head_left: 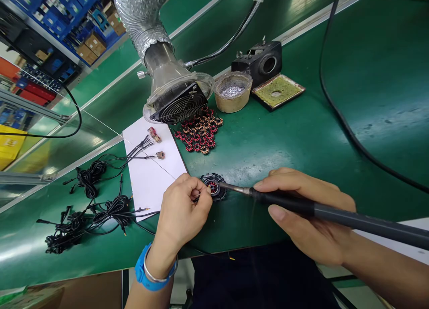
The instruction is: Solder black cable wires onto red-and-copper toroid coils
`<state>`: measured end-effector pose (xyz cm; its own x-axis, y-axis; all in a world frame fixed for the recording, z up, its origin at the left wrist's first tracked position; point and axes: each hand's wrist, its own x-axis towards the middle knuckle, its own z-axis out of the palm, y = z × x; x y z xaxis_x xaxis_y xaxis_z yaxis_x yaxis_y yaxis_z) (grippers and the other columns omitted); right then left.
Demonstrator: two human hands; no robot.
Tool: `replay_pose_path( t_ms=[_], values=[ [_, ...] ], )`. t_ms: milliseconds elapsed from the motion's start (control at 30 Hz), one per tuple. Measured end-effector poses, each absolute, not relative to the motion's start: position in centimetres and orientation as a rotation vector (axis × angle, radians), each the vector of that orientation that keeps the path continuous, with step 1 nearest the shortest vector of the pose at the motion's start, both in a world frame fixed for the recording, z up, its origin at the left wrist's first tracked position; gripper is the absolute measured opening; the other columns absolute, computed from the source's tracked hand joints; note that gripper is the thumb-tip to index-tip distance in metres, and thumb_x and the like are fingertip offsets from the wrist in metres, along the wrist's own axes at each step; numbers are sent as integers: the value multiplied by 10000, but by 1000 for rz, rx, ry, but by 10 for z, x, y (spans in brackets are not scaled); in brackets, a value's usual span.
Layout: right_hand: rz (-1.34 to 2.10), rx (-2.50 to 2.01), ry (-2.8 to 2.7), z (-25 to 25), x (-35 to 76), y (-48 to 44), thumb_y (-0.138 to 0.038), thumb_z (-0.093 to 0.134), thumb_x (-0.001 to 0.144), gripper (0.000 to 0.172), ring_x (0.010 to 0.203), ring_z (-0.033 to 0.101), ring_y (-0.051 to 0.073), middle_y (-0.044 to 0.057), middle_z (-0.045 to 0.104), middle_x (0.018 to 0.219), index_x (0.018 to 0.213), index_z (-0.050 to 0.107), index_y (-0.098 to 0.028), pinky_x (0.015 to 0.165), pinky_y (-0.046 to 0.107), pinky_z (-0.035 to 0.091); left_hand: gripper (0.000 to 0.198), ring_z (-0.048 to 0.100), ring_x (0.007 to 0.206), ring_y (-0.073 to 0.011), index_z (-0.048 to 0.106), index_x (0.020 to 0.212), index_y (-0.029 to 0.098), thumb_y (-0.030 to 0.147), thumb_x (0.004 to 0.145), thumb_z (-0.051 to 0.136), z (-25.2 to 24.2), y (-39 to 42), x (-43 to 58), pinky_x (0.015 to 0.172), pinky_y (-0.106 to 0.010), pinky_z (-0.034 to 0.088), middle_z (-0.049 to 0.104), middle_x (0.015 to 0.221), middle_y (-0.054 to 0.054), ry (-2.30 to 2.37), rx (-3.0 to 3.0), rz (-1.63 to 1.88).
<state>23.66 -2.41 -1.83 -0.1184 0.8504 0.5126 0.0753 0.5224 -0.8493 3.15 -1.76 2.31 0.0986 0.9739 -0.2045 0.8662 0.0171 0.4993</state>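
My right hand (pixel 308 210) is shut around a grey soldering iron (pixel 335 215), and its metal tip (pixel 236 188) reaches the small copper-wound toroid coil (pixel 212 186). That coil sits in a round black holder (pixel 217 193). My left hand (pixel 182 206) pinches a thin wire (pixel 197 198) right beside the coil, and the wire's exact end is hidden by my fingers. A blue wristband (pixel 154 268) circles my left wrist. On a white paper sheet (pixel 150 179) lie finished-looking black leads with small coils (pixel 156 134).
Above my hands, a heap of red-and-copper coils (pixel 199 130) lies under a fume extractor fan (pixel 177 103) on a silver duct. A solder pot (pixel 233 91), a sponge tray (pixel 277 91) and a black iron stand (pixel 259 63) stand behind. Coiled black cables (pixel 90 179) lie left on the green mat.
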Motion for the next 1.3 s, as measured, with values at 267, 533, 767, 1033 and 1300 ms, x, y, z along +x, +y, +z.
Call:
replay_pose_path(
  t_ms=[267,533,767,1033,1300],
  values=[
    [783,-820,-1570,-19,236,-24,-132,529,803,213,537,524,148,33,617,706,985,624,-186,451,289,412,218,506,646,-140,553,714,199,247,910,469,29,-17,35,602,-272,359,526,725,8,1829,1945,130],
    [802,-812,-1547,-19,237,-23,-124,533,797,228,529,503,147,34,601,693,996,625,-184,443,288,401,244,549,734,-188,525,770,197,219,952,363,34,-16,42,667,-315,395,527,801,-32,1850,2115,-100],
    [786,-824,-1532,-18,235,-24,-151,532,821,208,530,501,148,28,600,685,1001,628,-195,450,290,400,246,548,733,-196,512,798,204,211,962,329,31,-16,41,641,-315,391,529,838,-41,1835,2203,-206],
    [796,-822,-1512,-18,234,-24,-130,516,820,211,545,503,141,32,604,696,997,619,-179,455,286,406,272,543,702,-198,510,783,202,219,967,311,30,-14,41,632,-317,385,531,824,-43,1862,2183,-237],
    [803,-809,-1515,-19,236,-23,-156,518,839,215,517,487,153,32,599,683,1023,616,-212,444,305,395,310,566,687,-196,528,761,200,241,972,305,30,-13,40,635,-313,399,555,810,-50,1887,2195,-209]
  ],
)
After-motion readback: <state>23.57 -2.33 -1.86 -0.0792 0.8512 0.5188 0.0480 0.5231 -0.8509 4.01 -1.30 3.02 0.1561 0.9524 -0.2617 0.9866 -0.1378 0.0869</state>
